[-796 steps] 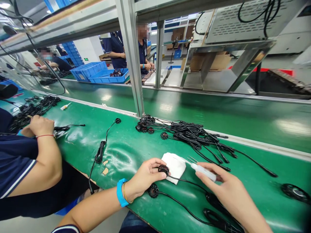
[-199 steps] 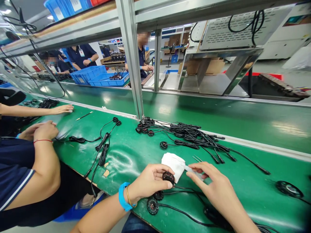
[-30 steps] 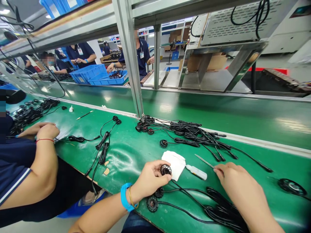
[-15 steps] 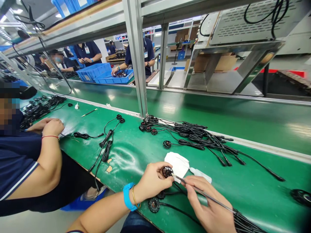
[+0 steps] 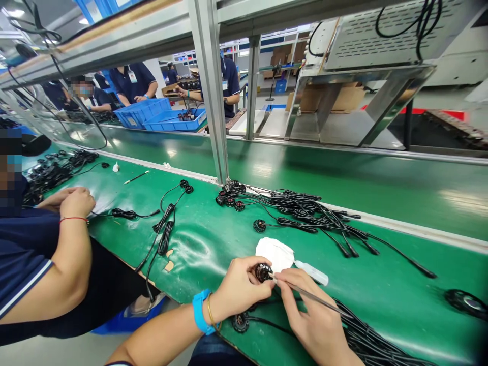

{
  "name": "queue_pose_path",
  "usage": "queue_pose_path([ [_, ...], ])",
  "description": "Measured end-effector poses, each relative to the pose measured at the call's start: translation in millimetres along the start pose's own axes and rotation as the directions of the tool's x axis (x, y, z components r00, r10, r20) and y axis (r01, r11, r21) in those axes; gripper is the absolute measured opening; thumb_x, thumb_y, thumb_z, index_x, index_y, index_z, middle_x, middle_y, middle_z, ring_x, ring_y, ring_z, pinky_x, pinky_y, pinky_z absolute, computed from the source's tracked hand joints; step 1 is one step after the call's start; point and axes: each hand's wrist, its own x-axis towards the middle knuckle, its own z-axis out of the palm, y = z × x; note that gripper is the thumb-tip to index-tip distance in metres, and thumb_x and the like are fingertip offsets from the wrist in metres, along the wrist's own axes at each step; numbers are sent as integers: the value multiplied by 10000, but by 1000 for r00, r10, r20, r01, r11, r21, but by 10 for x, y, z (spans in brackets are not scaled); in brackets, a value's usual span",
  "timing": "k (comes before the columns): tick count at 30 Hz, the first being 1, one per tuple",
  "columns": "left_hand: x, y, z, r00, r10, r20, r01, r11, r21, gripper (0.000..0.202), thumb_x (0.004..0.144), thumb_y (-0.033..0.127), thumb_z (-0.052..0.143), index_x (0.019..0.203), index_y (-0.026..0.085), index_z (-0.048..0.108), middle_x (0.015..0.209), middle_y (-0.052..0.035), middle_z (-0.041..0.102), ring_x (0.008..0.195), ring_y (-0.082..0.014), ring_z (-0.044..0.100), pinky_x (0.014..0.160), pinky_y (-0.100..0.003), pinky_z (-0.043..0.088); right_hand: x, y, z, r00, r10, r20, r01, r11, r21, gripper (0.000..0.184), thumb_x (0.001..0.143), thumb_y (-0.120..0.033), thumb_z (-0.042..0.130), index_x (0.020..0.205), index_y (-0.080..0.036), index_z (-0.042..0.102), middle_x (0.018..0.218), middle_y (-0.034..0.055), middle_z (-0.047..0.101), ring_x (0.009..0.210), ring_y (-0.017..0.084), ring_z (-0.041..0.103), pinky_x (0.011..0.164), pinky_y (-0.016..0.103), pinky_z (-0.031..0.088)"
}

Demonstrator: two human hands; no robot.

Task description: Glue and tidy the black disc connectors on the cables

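Observation:
Between the thumb and fingers of my left hand [image 5: 242, 284] is a small round black part [image 5: 263, 272], its open face turned to the right. My right hand [image 5: 314, 315] grips a thin brush [image 5: 310, 295] like a pen, and the pale tip touches or nearly touches the round part. Just behind my hands lie a crumpled white wipe [image 5: 273, 252] and a small translucent bottle [image 5: 312, 273]. Below my left hand, another round black part [image 5: 240, 322] with a cable rests near the table edge. A bundle of black cables [image 5: 375, 333] runs under and past my right hand.
Across the green table [image 5: 213, 239], a pile of black cables [image 5: 301, 203] with round ends lies by the metal post [image 5: 209, 91]. A co-worker's hands [image 5: 78, 203] work at left, near coiled cables [image 5: 164, 229]. A dark round object [image 5: 467, 303] sits far right.
My right hand has shifted left, closer to the round part, with the brush still in it. My left hand stays almost still. The whole view has drifted slightly.

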Motion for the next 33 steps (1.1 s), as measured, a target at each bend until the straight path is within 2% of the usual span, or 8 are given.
queue_pose_path([
  [4,0,-14,5,999,9,-36,-8,1000,27,419,698,188,707,1109,110,724,778,-25,676,535,-84,516,536,-190,455,-19,-17,-43,995,79,-69,-73,994,76,175,885,-82,605,997,-215,614,862,33,672,777,153,672,727,277,572],
  [11,-24,64,-5,999,28,-47,-24,996,82,389,694,184,689,1075,121,738,773,-33,688,568,-114,577,562,-209,485,14,-109,-2,990,138,-25,-133,980,146,128,893,-100,602,933,-220,621,846,30,673,746,146,673,679,248,566],
  [15,-18,44,-13,998,63,-32,-60,995,78,396,691,165,683,1080,120,739,804,-42,703,601,-126,591,603,-224,511,16,-105,40,994,110,-27,-106,985,137,146,890,-80,589,944,-213,618,833,21,661,718,131,660,640,227,553],
  [21,-16,1,-13,999,28,-27,-27,998,49,411,700,193,692,1102,111,728,767,-32,674,588,-117,571,585,-220,496,-30,-70,65,991,126,-48,-119,985,125,139,884,-77,597,925,-210,607,835,22,652,740,134,653,669,243,547],
  [26,-8,-19,-18,999,34,-23,-33,998,51,402,691,175,693,1085,107,729,743,-21,653,582,-113,549,584,-221,486,-21,-74,81,996,88,-34,-84,991,105,146,889,-68,583,928,-208,591,828,21,639,739,133,647,662,242,543],
  [33,-12,-39,-18,998,64,-5,-64,997,41,310,718,162,677,1020,107,723,684,15,580,562,-88,469,537,-192,409,-5,-91,148,999,38,-9,-38,999,6,155,903,-55,552,946,-204,566,801,16,605,692,114,609,619,229,517],
])
